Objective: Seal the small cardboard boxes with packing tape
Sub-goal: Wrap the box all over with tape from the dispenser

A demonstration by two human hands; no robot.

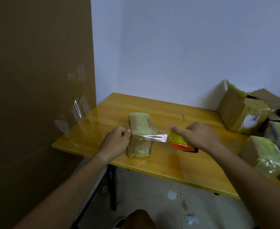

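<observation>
A small cardboard box, wrapped in shiny yellowish tape, stands near the front of the yellow wooden table. My left hand presses against the box's left side, its fingers curled at the top left edge. My right hand grips a roll of packing tape in an orange dispenser, just right of the box. A clear strip of tape stretches from the roll to the box's front top edge.
Several larger taped cardboard boxes are piled at the table's right end, one near the front edge. A tall cardboard sheet with tape scraps stands on the left. Paper scraps lie on the floor below.
</observation>
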